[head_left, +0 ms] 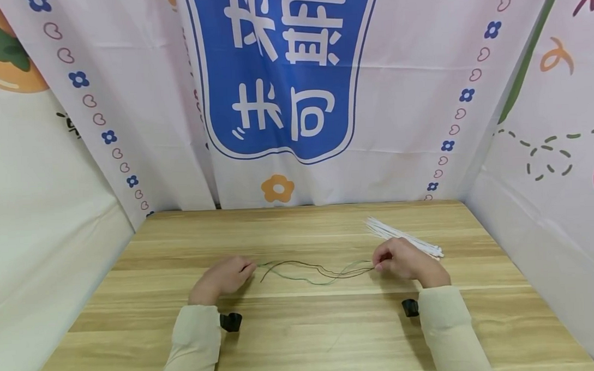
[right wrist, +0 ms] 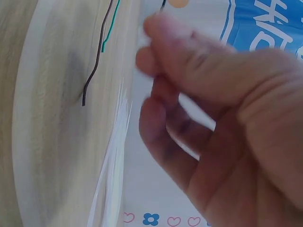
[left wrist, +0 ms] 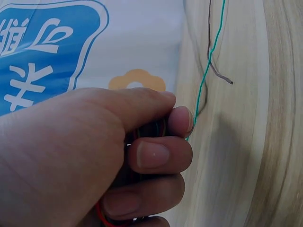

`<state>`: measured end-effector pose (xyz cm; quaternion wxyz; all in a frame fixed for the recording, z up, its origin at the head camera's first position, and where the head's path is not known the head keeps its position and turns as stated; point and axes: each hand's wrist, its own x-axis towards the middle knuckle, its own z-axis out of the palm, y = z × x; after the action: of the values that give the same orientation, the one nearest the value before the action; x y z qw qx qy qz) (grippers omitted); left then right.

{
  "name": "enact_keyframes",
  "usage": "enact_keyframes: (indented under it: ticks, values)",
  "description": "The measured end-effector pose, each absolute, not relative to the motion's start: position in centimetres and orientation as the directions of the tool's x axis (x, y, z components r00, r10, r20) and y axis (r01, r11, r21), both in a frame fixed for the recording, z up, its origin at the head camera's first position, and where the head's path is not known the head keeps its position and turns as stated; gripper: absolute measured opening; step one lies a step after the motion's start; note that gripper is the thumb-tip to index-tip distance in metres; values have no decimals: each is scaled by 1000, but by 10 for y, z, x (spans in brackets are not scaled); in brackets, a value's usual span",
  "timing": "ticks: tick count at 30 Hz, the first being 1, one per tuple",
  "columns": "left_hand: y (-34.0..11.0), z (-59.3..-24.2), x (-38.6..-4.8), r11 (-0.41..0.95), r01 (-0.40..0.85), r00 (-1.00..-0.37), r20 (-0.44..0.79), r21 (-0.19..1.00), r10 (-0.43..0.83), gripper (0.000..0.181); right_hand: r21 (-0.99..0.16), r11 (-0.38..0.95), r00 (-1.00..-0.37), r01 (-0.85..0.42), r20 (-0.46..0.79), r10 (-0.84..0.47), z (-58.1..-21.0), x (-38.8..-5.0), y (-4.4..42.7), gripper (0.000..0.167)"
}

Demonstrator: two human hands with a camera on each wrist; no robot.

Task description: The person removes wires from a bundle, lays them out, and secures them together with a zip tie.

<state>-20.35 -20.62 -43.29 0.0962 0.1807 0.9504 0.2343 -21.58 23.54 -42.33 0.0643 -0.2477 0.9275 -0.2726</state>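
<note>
Left hand (head_left: 223,277) is pinching a green wire (left wrist: 202,81); left wrist view alone is showing a red strand (left wrist: 101,216) under the lower fingers. Wires are stretching in loose waves over the desk (head_left: 302,338) between the hands, long axis left-right, one dark free end pointing left. Right hand (head_left: 404,260) is pinching a black wire (right wrist: 163,4), other fingers loosely bent. Right wrist view is resolving two free ends, green and brown wire (right wrist: 99,52), pointing right. White zip ties (right wrist: 114,165) are lying just beyond, slanting.
</note>
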Motion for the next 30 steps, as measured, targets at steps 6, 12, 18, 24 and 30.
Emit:
enact_keyframes:
  ticks: [6,12,18,24,30]
  values:
    - [-205,-435,-202,828,299,-916,-99,474,388,43,-481,788,-910,-384,55,-410,-425,-216,237,12]
    - [-202,-435,-203,826,312,-912,-96,469,399,46,-504,796,-930,-336,41,-366,-422,-216,236,7]
    - [-195,-430,-202,837,321,-914,-87,443,397,45,-511,793,-928,-331,23,-373,-419,-214,232,7]
    - [-187,-429,-202,850,331,-915,-80,410,396,46,-508,785,-917,-354,25,-397,-415,-213,224,9]
    - [-180,-431,-201,845,367,-906,-53,390,419,44,-518,771,-907,-371,25,-419,-412,-212,216,9]
